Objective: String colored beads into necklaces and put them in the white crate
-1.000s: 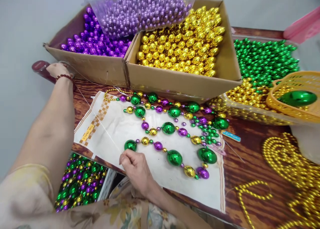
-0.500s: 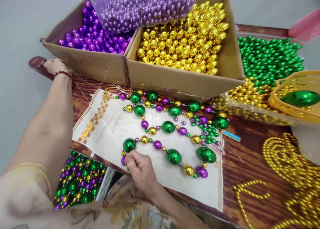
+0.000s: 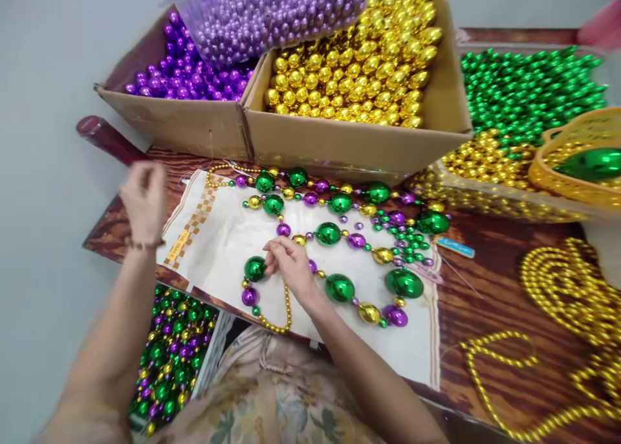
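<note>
My left hand (image 3: pixel 144 201), blurred, is raised over the table's left end with fingers curled in a pinch; anything between them is too fine to see. My right hand (image 3: pixel 291 263) is above the white cloth, thumb and fingertips pressed together beside a big green bead (image 3: pixel 255 268). What those fingertips hold is hidden. The hand covers part of a bead strand with green, purple and gold beads, including a large green bead (image 3: pixel 340 288) to its right. A loop of small gold beads (image 3: pixel 289 307) hangs below the hand on the cloth (image 3: pixel 218 243).
Behind stand a carton of purple beads (image 3: pixel 169 117) and a carton of gold beads (image 3: pixel 339 143). A dark red bottle (image 3: pixel 109 140) lies at left. Right are green beads (image 3: pixel 524 101), an orange basket (image 3: pixel 548 172) and gold bead strings (image 3: pixel 548 282). Loose small beads (image 3: pixel 407 246) lie on the cloth.
My left hand has come back from beside the purple carton, toward me and rightward. My right hand has moved up and right, uncovering the gold bead loop. The taut thread no longer shows.
</note>
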Demonstrator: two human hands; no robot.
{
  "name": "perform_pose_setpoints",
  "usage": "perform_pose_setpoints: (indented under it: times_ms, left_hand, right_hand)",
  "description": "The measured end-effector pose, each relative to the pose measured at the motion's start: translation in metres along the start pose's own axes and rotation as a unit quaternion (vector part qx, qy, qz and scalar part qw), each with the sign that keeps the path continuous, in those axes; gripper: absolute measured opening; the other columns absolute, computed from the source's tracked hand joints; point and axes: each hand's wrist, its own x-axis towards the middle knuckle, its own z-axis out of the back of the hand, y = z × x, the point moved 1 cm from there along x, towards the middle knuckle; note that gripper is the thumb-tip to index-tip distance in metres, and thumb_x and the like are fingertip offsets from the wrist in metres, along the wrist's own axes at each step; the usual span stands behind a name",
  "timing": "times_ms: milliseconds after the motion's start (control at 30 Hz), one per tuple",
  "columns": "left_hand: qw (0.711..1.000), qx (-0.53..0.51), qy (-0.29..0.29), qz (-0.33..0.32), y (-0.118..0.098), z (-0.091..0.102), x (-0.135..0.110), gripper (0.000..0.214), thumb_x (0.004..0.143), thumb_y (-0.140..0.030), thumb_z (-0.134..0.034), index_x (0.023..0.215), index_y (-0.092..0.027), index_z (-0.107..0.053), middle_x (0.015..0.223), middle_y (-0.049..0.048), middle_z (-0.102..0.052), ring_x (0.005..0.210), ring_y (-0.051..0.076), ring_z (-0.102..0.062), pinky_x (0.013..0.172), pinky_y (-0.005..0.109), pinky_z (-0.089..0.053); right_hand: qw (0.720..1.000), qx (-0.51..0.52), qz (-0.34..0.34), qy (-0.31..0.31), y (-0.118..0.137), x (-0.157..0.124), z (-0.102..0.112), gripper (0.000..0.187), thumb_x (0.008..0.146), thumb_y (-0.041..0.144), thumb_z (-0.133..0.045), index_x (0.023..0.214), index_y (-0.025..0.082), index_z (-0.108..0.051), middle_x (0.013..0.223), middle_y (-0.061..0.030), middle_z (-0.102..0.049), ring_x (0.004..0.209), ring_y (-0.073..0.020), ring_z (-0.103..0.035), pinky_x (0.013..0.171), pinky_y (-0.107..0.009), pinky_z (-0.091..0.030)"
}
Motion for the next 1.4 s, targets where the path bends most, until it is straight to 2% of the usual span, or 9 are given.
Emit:
perform_pose_setpoints:
  times_ms: [133,233,333,500,633,733,867,1033,1400]
  left_hand:
    - [0.947,-0.103,0.269,0.140,0.005,-0.046,-0.125,0.025,0.077,-0.042,-0.078,0.072,-0.018,-0.074,0.076,0.0051,-0.071,0.082,0.022,-0.065,0.077,0.030,-0.050]
    - [0.901,-0.235,0.265,0.252,0.004,-0.074,-0.162,0.032,0.072,-0.046,-0.081,0.086,-0.018,-0.078,0.090,0.0075,-0.075,0.091,0.022,-0.068,0.080,0.031,-0.053]
    - [0.879,-0.306,0.212,0.298,-0.001,-0.090,-0.162,0.029,0.058,-0.032,-0.091,0.079,-0.018,-0.076,0.082,0.0040,-0.074,0.079,0.016,-0.068,0.078,0.026,-0.054]
    - [0.845,-0.380,0.213,0.310,-0.012,-0.091,-0.153,0.023,0.059,-0.025,-0.090,0.073,-0.018,-0.072,0.068,-0.0014,-0.066,0.077,0.016,-0.069,0.082,0.028,-0.057]
    - [0.847,-0.371,0.198,0.325,-0.013,-0.085,-0.155,0.020,0.063,-0.022,-0.086,0.073,-0.017,-0.069,0.066,-0.0024,-0.061,0.063,0.012,-0.062,0.069,0.026,-0.058]
    - [0.848,-0.366,0.194,0.331,-0.011,-0.086,-0.158,0.019,0.064,-0.020,-0.084,0.074,-0.017,-0.068,0.067,-0.0024,-0.059,0.057,0.009,-0.057,0.059,0.023,-0.055]
    - [0.857,-0.360,0.193,0.314,-0.012,-0.089,-0.162,0.018,0.065,-0.020,-0.083,0.074,-0.016,-0.068,0.061,-0.0036,-0.054,0.050,0.006,-0.048,0.051,0.019,-0.048]
    - [0.862,-0.373,0.153,0.308,-0.007,-0.080,-0.163,0.022,0.063,-0.023,-0.084,0.074,-0.014,-0.068,0.058,-0.0048,-0.052,0.049,0.005,-0.047,0.050,0.018,-0.043]
    - [0.826,-0.426,0.124,0.346,0.019,-0.067,-0.158,0.025,0.065,-0.023,-0.084,0.078,-0.014,-0.065,0.057,-0.0068,-0.045,0.048,0.005,-0.041,0.051,0.019,-0.040]
  right_hand:
    - [0.988,-0.147,0.054,-0.012,0.008,-0.006,0.007,0.021,0.091,0.025,-0.046,0.083,0.018,-0.064,0.070,0.0001,-0.066,0.065,-0.0118,-0.064,0.062,-0.021,-0.047]
    - [0.927,-0.358,0.111,-0.008,0.015,-0.016,0.010,0.024,0.094,0.021,-0.047,0.080,0.020,-0.067,0.073,0.0028,-0.067,0.066,-0.0110,-0.059,0.059,-0.020,-0.036]
    - [0.869,-0.473,0.146,-0.020,0.017,-0.022,0.007,0.027,0.097,0.023,-0.047,0.081,0.021,-0.069,0.076,0.0050,-0.066,0.068,-0.0101,-0.057,0.056,-0.020,-0.028]
    - [0.864,-0.471,0.172,-0.047,0.022,-0.036,0.027,0.022,0.099,0.030,-0.051,0.105,0.026,-0.072,0.103,0.0038,-0.072,0.085,-0.0121,-0.063,0.065,-0.020,-0.037]
    - [0.856,-0.455,0.158,-0.185,0.033,-0.070,0.124,0.024,0.099,0.030,-0.049,0.107,0.025,-0.071,0.110,-0.0021,-0.073,0.097,-0.0159,-0.065,0.081,-0.026,-0.046]
    - [0.784,-0.527,0.066,-0.322,0.038,-0.099,0.216,0.026,0.098,0.030,-0.046,0.104,0.020,-0.070,0.106,-0.0064,-0.073,0.094,-0.0193,-0.065,0.078,-0.030,-0.046]
    - [0.756,-0.598,0.019,-0.267,0.027,-0.110,0.284,0.020,0.090,0.031,-0.054,0.089,0.018,-0.070,0.100,-0.0096,-0.072,0.094,-0.0242,-0.063,0.076,-0.033,-0.044]
    - [0.714,-0.676,0.059,-0.173,-0.001,-0.094,0.303,0.028,0.090,0.041,-0.054,0.098,0.018,-0.067,0.104,-0.0165,-0.069,0.097,-0.0305,-0.062,0.076,-0.040,-0.045]
    - [0.730,-0.663,0.112,-0.125,-0.007,-0.077,0.331,0.048,0.084,0.072,-0.050,0.066,0.027,-0.056,0.074,-0.0166,-0.064,0.052,-0.0216,-0.056,0.047,-0.040,-0.033]
